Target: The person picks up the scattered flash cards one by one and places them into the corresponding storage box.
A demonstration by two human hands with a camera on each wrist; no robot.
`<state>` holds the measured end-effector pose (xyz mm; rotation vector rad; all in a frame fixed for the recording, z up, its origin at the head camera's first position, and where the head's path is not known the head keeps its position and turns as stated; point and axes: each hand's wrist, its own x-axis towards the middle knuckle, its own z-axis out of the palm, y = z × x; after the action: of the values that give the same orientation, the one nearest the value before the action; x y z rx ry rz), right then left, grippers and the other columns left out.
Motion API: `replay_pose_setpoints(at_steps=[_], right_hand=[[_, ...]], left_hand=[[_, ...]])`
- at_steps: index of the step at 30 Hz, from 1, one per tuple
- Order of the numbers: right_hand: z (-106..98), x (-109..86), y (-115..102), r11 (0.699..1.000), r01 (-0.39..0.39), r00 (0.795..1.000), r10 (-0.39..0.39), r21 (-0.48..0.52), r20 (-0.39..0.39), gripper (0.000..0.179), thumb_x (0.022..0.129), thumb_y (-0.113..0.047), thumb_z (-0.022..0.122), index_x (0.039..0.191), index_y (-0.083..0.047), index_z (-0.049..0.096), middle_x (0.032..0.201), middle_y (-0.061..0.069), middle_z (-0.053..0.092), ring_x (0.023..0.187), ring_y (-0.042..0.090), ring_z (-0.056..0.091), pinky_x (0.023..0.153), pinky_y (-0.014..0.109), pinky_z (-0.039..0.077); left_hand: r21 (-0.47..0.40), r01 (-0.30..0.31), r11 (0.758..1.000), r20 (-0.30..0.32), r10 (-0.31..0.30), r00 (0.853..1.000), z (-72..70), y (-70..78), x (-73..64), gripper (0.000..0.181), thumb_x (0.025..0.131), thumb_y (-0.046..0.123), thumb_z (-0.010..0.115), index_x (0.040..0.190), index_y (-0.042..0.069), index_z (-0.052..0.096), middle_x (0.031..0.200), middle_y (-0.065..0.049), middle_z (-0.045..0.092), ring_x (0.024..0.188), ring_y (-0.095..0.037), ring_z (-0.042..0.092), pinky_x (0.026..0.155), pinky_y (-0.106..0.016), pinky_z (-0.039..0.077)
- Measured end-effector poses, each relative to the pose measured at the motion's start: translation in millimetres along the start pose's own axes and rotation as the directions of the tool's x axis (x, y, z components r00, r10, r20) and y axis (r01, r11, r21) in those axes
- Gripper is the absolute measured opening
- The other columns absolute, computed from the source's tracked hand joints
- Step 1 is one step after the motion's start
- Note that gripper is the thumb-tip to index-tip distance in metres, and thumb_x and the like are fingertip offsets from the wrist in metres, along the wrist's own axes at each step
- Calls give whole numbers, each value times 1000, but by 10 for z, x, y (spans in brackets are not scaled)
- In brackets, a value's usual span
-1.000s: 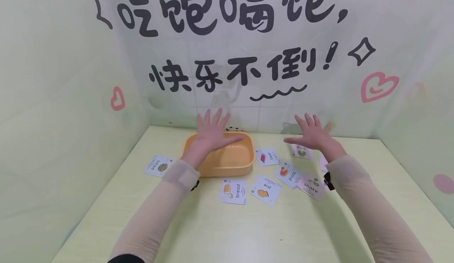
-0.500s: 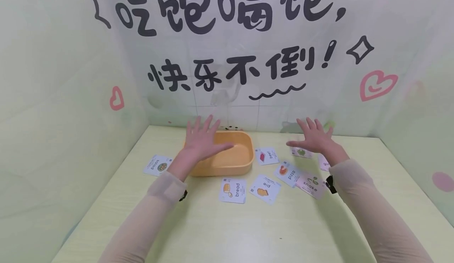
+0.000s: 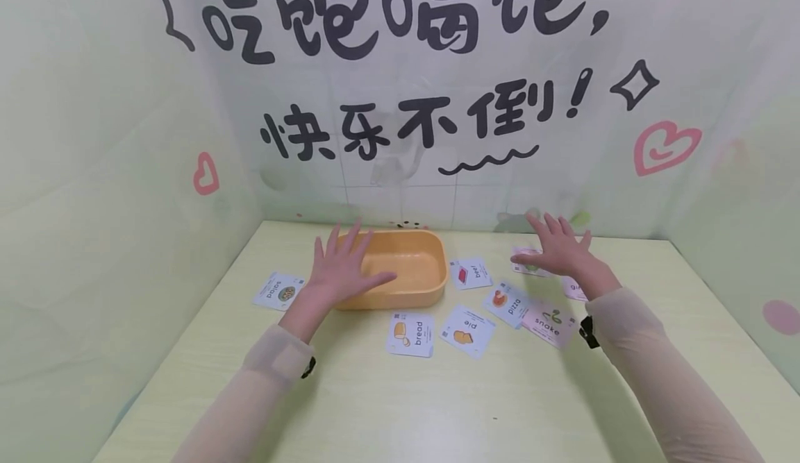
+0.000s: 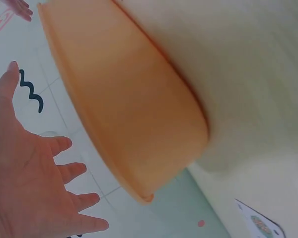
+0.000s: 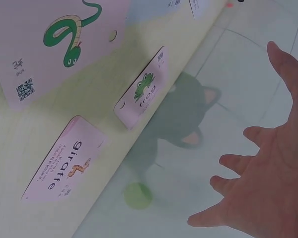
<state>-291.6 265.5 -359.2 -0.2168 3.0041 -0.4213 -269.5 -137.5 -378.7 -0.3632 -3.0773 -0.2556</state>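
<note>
My left hand (image 3: 340, 268), fingers spread, hovers at the left end of an orange plastic bin (image 3: 412, 299) and hides part of it. The left wrist view shows that hand (image 4: 30, 173) apart from the bin's wall (image 4: 124, 94). Above the cards at the right my right hand (image 3: 559, 249) is spread and holds nothing. Below it lie the frog card (image 5: 144, 89), partly covered in the head view, the giraffe card (image 5: 64, 161) and the snake card (image 3: 550, 323). The snake card meets the pizza card (image 3: 507, 305).
A beef card (image 3: 471, 273) lies right of the bin, with bread (image 3: 410, 335) and pie (image 3: 469, 331) cards in front. The salad card (image 3: 278, 291) is at the left. A printed curtain (image 3: 400, 199) stands behind the table (image 3: 437, 407).
My left hand has moved left and down, uncovering more of the bin. The right hand has shifted slightly right and lower. The cards and bin stay put.
</note>
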Motion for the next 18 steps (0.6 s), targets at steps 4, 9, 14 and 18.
replay_pose_setpoints(at_steps=[4, 9, 14, 18], right_hand=[[7, -14, 18, 1000, 3, 1000, -3, -7, 12, 103, 88, -62, 62, 160, -9, 11, 163, 31, 5, 148, 57, -1, 105, 84, -5], [4, -42, 23, 1000, 10, 1000, -10, -6, 13, 104, 88, -62, 62, 160, -9, 10, 163, 32, 5, 148, 57, 0, 105, 85, -5], [18, -69, 36, 1000, 14, 1000, -14, -8, 7, 106, 87, -62, 63, 161, -10, 8, 163, 33, 6, 147, 58, 1, 105, 85, -5], [35, -80, 37, 1000, 18, 1000, -17, -9, 5, 106, 87, -62, 63, 161, -10, 7, 163, 33, 5, 147, 58, 1, 105, 85, -5]], left_hand=[[-4, 8, 1000, 15, -8, 1000, 64, -54, -56, 103, 83, 82, 47, 161, 21, 19, 170, -11, 7, 154, -47, 2, 119, -71, -2], [-12, 29, 1000, 45, -28, 999, 122, -118, -112, 103, 84, 81, 46, 161, 20, 17, 169, -13, 8, 153, -47, 1, 119, -71, -1], [-18, 40, 999, 54, -39, 998, 154, -166, -147, 101, 85, 79, 48, 161, 18, 20, 169, -13, 5, 153, -48, 1, 119, -71, 0], [-15, 47, 999, 57, -46, 997, 183, -200, -160, 101, 85, 80, 48, 161, 18, 20, 169, -13, 4, 153, -48, 2, 119, -71, 2]])
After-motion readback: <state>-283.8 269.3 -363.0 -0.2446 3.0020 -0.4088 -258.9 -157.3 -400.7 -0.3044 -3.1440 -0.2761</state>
